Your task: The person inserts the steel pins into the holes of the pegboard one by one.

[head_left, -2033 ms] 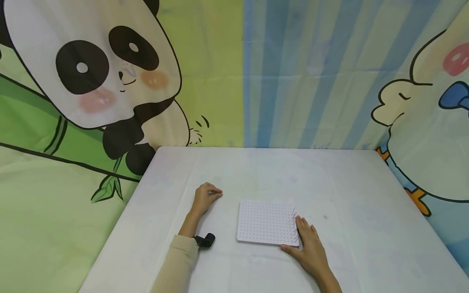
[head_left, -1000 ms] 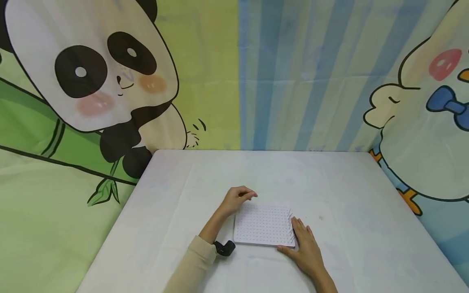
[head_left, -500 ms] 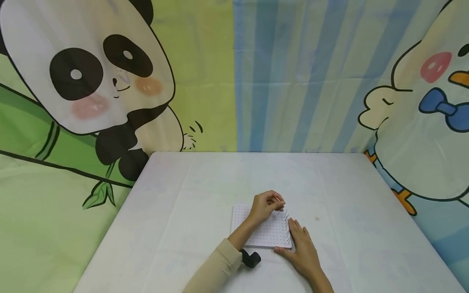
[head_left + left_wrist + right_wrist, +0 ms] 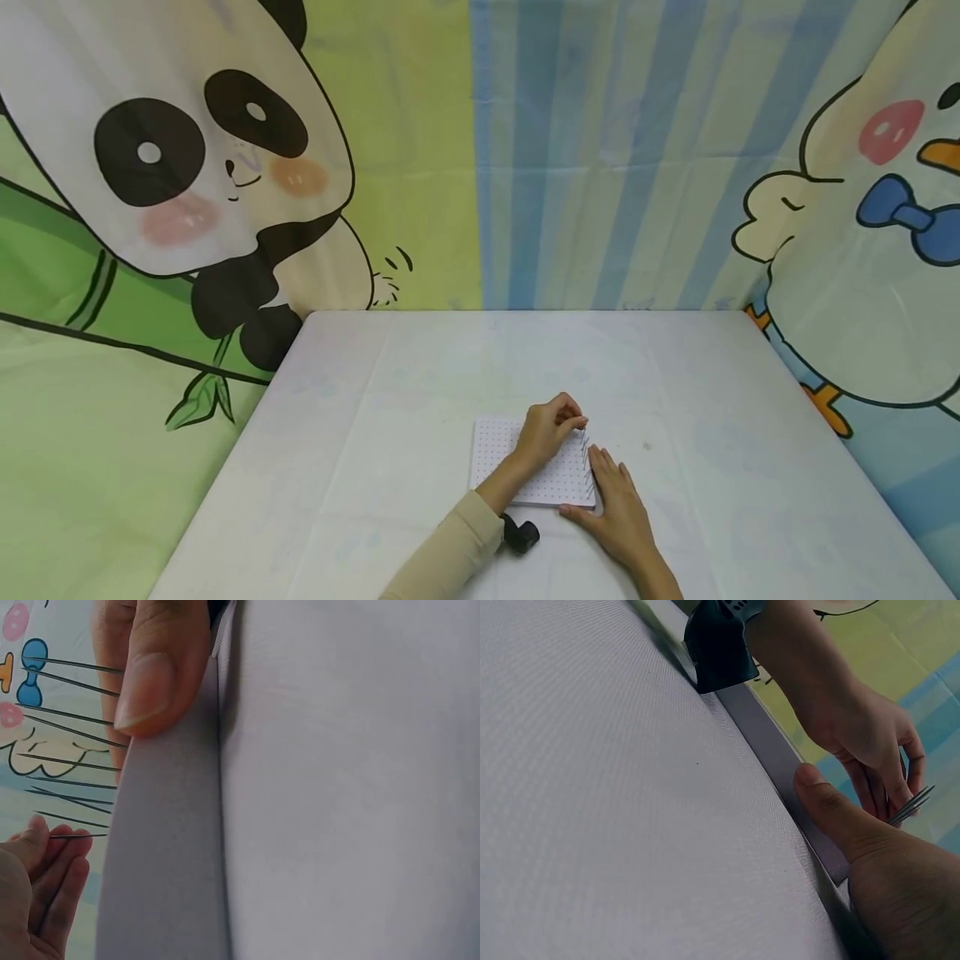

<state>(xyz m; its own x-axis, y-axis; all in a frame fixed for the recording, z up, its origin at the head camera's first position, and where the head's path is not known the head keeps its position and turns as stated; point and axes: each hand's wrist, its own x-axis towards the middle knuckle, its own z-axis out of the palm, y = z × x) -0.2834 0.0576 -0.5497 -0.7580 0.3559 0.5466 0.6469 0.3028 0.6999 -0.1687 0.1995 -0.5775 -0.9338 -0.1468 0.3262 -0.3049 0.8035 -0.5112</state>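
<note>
A white board (image 4: 491,450) dotted with small holes lies on the table, with a row of thin metal pins (image 4: 588,475) standing along its right edge. Over the board's far right corner, my left hand (image 4: 551,429) pinches a thin metal pin (image 4: 79,836) between thumb and fingertips. That pin's lower end is at the board, at the end of the row. My right hand (image 4: 618,512) rests round the near right corner, fingers straight along the right side. In the left wrist view its thumb (image 4: 154,686) lies against the board's front side.
The board sits on a white-covered table (image 4: 390,400). A black wrist camera (image 4: 520,533) on the left wrist hangs just in front of the board's near edge. Behind the table is a printed cloth (image 4: 600,150) with cartoon animals.
My left hand has come from the table left of the board, across it, to the far right corner above the pin row. My right hand has stayed at the near right corner.
</note>
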